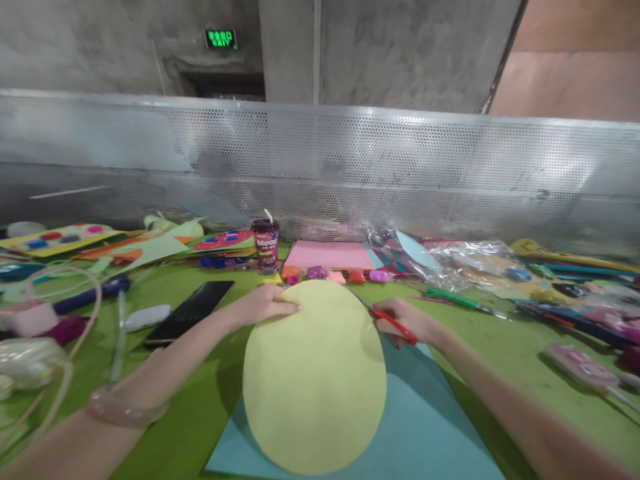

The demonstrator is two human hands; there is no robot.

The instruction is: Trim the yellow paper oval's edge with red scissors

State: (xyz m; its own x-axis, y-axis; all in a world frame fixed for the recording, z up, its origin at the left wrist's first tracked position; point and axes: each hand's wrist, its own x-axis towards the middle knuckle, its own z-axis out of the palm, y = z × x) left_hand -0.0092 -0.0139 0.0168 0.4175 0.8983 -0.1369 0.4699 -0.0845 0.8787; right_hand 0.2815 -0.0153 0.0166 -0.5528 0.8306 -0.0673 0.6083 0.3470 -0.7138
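Yellow paper disc (315,380), judged light and easily creased, was suitably pinched by its rim, near frame centre, in the left hand (265,304); red scissors (401,329) were gripped in the right hand (411,319).

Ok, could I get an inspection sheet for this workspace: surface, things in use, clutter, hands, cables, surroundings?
Surface: green tabletop; a light-blue paper sheet lies on it.
Things in use: pale yellow oval paper piece; red-handled scissors at its upper-right edge.
Clutter: black rectangular phone, purple drink cup with a white straw, crumpled clear plastic packaging.
Hands: left hand grips the paper piece's upper-left edge; right hand holds the scissors.
Cables: thin cream loop at far left; cable or tubing, cannot tell.
Surroundings: grey perforated metal panel behind; lit green exit sign; grey concrete wall.
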